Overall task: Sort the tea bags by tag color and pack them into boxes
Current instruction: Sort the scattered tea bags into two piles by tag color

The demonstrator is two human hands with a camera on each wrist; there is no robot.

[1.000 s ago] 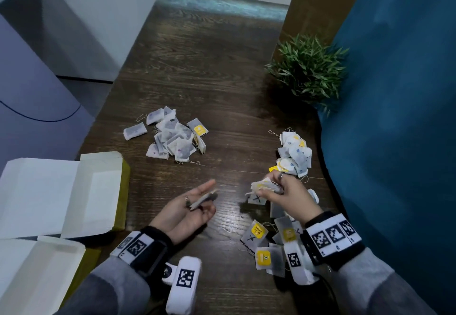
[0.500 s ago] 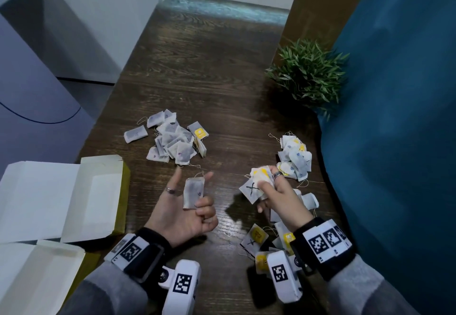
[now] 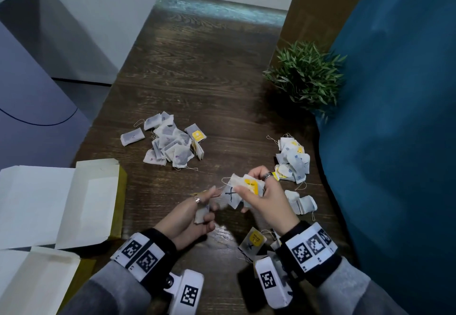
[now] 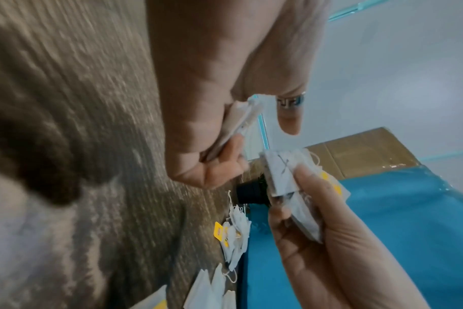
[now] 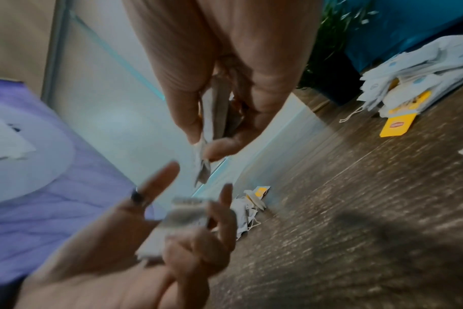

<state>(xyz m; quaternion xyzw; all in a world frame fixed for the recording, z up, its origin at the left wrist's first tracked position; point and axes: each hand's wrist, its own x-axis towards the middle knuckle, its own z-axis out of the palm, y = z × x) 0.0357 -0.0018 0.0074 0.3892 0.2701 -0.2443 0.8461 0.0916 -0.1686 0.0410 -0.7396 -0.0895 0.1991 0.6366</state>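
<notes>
My right hand grips a small bunch of tea bags; one shows a yellow tag and another a black X. In the right wrist view the bunch is pinched between thumb and fingers. My left hand holds a single tea bag under its curled lower fingers, with the forefinger and thumb reaching out to the bunch's left edge. The left wrist view shows that held bag and the bunch close beside it. Two open white boxes lie at the left.
A pile of tea bags lies mid-table, with one yellow tag at its right. Another pile sits at the right edge, with loose bags nearer me and more beside my right wrist. A potted plant stands by the blue wall.
My left hand has swung right with its tea bag and now meets the bunch. My right hand has lifted and turned the bunch toward the left.
</notes>
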